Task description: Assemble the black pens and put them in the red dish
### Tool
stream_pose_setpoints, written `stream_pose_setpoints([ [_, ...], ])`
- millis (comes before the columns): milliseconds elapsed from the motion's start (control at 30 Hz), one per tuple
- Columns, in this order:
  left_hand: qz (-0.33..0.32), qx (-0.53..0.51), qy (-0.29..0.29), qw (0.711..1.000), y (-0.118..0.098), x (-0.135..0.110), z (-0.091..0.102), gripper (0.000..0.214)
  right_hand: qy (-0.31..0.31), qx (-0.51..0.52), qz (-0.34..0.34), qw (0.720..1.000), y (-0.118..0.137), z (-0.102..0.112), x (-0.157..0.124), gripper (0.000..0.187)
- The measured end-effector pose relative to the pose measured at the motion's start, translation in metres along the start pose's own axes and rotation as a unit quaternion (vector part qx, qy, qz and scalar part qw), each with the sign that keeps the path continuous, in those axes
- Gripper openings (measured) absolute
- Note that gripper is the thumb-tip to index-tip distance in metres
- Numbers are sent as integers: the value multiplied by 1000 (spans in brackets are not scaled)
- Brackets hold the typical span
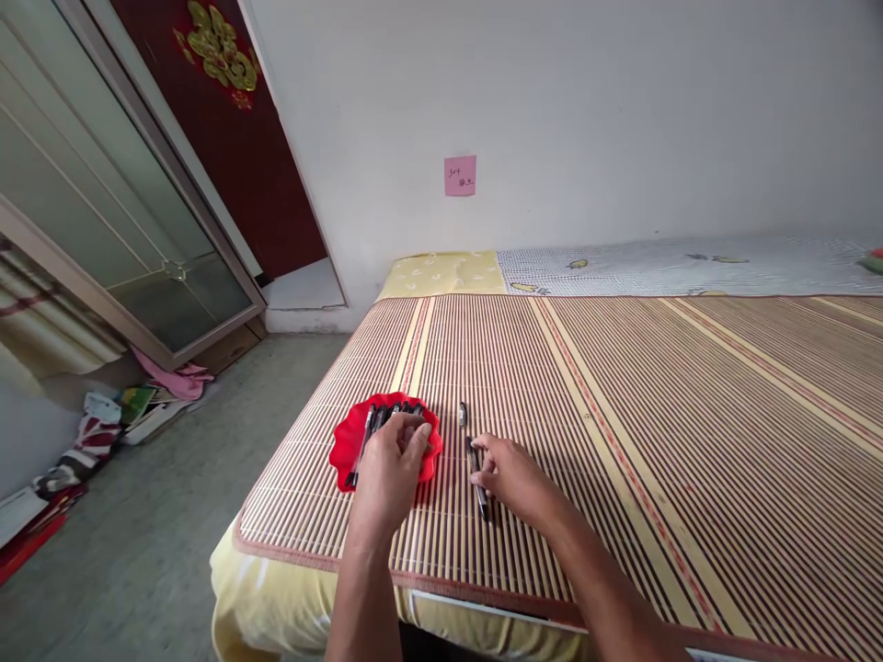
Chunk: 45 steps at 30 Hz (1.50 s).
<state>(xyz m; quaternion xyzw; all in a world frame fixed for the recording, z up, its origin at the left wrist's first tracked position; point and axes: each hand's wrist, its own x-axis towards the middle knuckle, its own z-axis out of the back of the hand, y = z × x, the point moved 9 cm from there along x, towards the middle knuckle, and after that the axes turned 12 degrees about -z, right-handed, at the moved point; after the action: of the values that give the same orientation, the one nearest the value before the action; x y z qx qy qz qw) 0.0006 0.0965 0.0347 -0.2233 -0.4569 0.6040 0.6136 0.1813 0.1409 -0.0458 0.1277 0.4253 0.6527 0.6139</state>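
A red scalloped plate lies on the striped bamboo mat near the bed's front left corner, with several black pens in it. My left hand rests over the plate's right side, fingers curled down onto the pens. My right hand lies on the mat just right of the plate, fingers pinched on a black pen lying along the stripes. A small pen cap lies on the mat just beyond that pen.
The bed's left edge drops to a grey floor with books and cloth piled by a glass door. A pink note is stuck on the white wall. A yellow sheet shows beyond the mat.
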Motion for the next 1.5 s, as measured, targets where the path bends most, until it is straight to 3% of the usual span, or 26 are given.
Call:
stream_pose_setpoints([
  [167, 1, 9, 5, 1000, -1, -1, 3, 33, -20, -7, 6, 1000, 1, -8, 8, 50],
  [300, 13, 73, 63, 995, -7, -4, -6, 29, -33, -11, 5, 999, 5, -7, 4, 50],
  [500, -18, 182, 194, 964, -18, -12, -46, 22, -30, 4, 41, 999, 9, -1, -2, 46],
  [600, -8, 226, 222, 948, -14, -17, -68, 26, -24, 7, 45, 999, 6, -2, 2, 45],
  [867, 31, 291, 241, 925, -1, -27, -93, 29, -45, -6, 49, 998, -3, -3, 13, 42],
  [1100, 10, 277, 243, 930, -1, -27, -97, 35, -54, -23, 56, 997, -2, -1, 10, 41],
  [1367, 30, 266, 239, 933, 4, -27, -98, 41, -68, -12, 41, 997, -3, 2, 10, 43],
  [1500, 29, 276, 241, 930, 7, -27, -100, 35, -76, -18, 34, 996, -3, 1, 11, 42],
])
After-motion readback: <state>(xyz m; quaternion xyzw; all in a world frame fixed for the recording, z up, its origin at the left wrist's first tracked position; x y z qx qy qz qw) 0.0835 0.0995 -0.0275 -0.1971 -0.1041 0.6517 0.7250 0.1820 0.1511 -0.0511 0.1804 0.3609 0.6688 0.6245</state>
